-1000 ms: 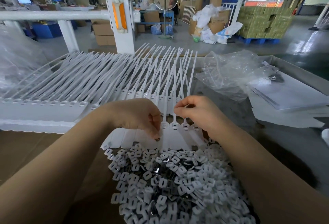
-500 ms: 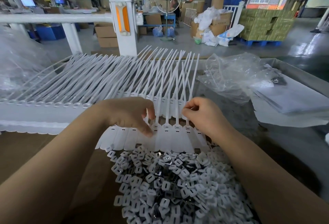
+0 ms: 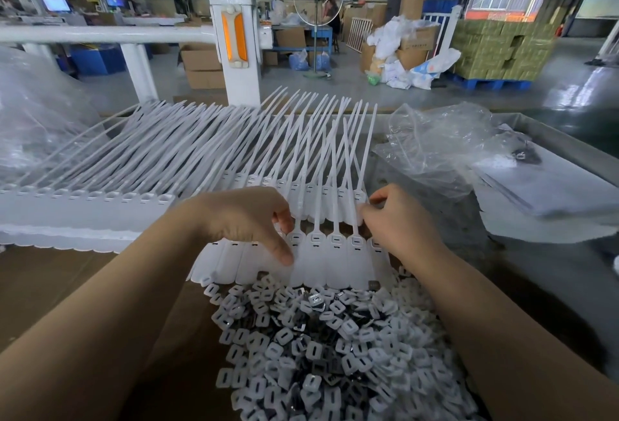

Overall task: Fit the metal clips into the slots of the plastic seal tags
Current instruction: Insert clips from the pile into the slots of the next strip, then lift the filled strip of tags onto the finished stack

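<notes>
Two bare hands work in the middle of the frame, over a row of white seal tags. The tags lie flat side by side on the surface, and their long thin tails point up toward the top of the frame.

The left hand sits on the left part of this row. Its fingers bend down and the tips touch the tags. It hides a few tags under it. I cannot tell if its grip holds anything small.

The right hand is at the right end of the row, just beside the last tag. Its thumb and first finger are pinched close together at the top of that tag, near the slot. What is in the pinch is too small to see.

Between the two hands, four tags show their small slots.

A big pile of clips fills the lower middle of the frame, just below the tags and between the two arms. The clips look white with dark and shiny bits mixed in.

Many more tags lie spread in a long fan across the left and middle of the frame. A crumpled clear plastic bag lies at the upper right of the surface.
</notes>
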A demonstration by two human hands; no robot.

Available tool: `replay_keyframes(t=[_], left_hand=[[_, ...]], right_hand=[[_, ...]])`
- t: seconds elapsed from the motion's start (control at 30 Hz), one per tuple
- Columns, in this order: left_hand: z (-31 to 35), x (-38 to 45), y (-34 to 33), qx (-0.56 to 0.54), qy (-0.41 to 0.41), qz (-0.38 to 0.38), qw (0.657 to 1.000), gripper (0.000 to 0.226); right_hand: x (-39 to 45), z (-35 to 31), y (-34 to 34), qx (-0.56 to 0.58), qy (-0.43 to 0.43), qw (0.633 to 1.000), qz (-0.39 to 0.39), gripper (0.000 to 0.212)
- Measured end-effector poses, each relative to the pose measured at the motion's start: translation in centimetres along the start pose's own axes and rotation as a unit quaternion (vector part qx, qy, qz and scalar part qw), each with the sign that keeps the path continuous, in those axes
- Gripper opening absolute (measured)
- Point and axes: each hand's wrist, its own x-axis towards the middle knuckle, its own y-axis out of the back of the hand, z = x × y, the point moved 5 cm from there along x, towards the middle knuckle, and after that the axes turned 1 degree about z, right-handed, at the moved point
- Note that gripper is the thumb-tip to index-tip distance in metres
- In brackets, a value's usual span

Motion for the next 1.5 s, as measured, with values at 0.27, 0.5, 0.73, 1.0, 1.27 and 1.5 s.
replay_keyframes(t=[0.27, 0.5, 0.73, 1.0, 1.27, 1.5], left_hand=[[0.9, -0.2, 0.9, 0.08, 0.019, 0.059, 0.995, 0.042], [0.5, 0.0, 0.6, 0.115, 0.015, 0.091, 0.989, 0.039], [0.3, 0.0, 0.8, 0.036, -0.009, 0.036, 0.999, 0.039], [0.6, -0.5, 0.2, 0.076, -0.009, -0.063, 0.995, 0.091], [1.3, -0.9, 1.3, 0.077, -0.01, -0.047, 0.996, 0.07], [3.9, -2.6, 2.0, 0.125, -0.04, 0.005, 0.991, 0.091]], right_hand=[[0.1, 0.2, 0.4, 0.309, -0.113, 0.944, -0.01, 0.005], [0.0, 0.1, -0.2, 0.358, -0.132, 0.921, -0.079, 0.01], [0.3, -0.2, 0.1, 0.432, -0.108, 0.892, -0.075, 0.027], [0.4, -0.3, 0.9, 0.463, -0.105, 0.877, -0.07, 0.028], [0.9, 0.0, 1.4, 0.508, -0.117, 0.849, -0.092, 0.03], [1.0, 0.2, 2.8, 0.541, -0.059, 0.836, -0.073, 0.03]])
